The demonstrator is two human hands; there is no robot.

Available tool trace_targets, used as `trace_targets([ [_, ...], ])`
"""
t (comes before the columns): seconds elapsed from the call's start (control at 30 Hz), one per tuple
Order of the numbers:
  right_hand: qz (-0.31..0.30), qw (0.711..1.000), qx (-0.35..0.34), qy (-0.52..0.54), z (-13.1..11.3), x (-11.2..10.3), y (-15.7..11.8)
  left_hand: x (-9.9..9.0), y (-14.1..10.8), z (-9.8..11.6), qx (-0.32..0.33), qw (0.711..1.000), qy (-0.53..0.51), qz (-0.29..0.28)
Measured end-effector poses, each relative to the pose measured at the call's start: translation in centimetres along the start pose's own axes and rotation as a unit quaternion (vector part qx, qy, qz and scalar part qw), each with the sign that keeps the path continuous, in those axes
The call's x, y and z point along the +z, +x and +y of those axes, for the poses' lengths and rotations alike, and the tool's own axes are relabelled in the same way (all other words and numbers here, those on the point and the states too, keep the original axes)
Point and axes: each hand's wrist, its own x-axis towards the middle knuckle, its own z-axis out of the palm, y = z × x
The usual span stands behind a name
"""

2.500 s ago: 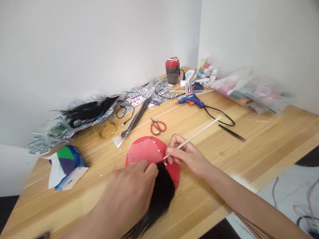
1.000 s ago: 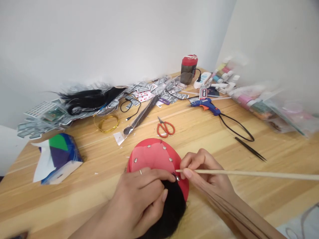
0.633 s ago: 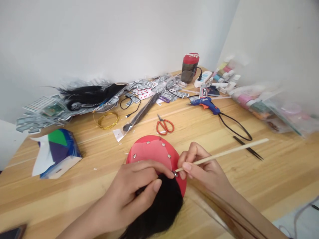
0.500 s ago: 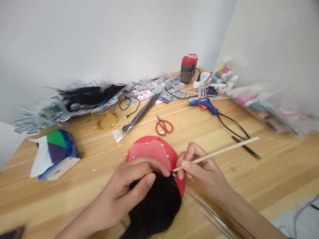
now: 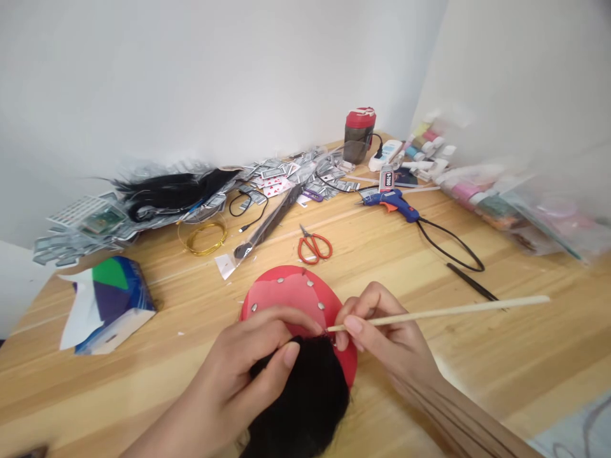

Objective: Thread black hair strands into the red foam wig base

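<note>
Just then, the stick (image 5: 439, 312) had swung flatter, its free end reaching farther right, while its tip stayed at the top of the black hair (image 5: 300, 401), beside a metal stud (image 5: 321, 306) on the red disc (image 5: 286, 274). The right hand (image 5: 382, 331) pinched the stick between thumb and fingers. The left hand (image 5: 243, 362) lay with its fingers together, pressing down on the hair where it met the disc. The disc lay on the surface (image 5: 525, 343), its pink panel (image 5: 286, 296) ringed by studs, with the hair spilling from its near half past the bottom of the view.

Open wood stretched right of the right hand as far as the surface's near edge, leaving the stick room to swing. Its shaft passed just in front of the tweezers (image 5: 470, 286). Behind the disc sat the scissors (image 5: 312, 249), with a bagged dark strip (image 5: 270, 222) and a gold wire coil (image 5: 205, 238) to their left and a folded blue-green paper (image 5: 107, 305) farther left. Farther back lay the glue gun (image 5: 389, 204) with its cord (image 5: 453, 249), a hair bundle (image 5: 172, 189) on foil sheets (image 5: 286, 179), and a red-lidded cup (image 5: 358, 130) by the wall.
</note>
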Motion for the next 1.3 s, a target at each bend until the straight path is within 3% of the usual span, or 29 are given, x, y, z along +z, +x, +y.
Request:
trace_targets([
  [0.13,0.03,1.0,0.0,0.01,0.1,0.3,-0.1,0.1,0.1,0.0,-0.021,1.0,-0.012,0.003],
  [0.4,-0.016,1.0,-0.008,-0.014,-0.2,0.1,-0.2,-0.3,0.5,-0.4,-0.071,0.988,-0.139,-0.02],
  [0.6,-0.018,1.0,0.009,0.003,-0.2,0.2,-0.5,-0.2,0.5,-0.2,-0.113,0.985,-0.129,-0.015],
  [0.8,-0.04,0.999,-0.008,0.025,0.3,-0.1,-0.4,-0.3,0.6,-0.4,-0.109,0.986,-0.126,-0.01],
  [1.3,-0.008,0.998,0.053,0.016,-0.8,0.3,0.3,-0.1,0.8,0.0,-0.03,0.999,-0.027,-0.017],
])
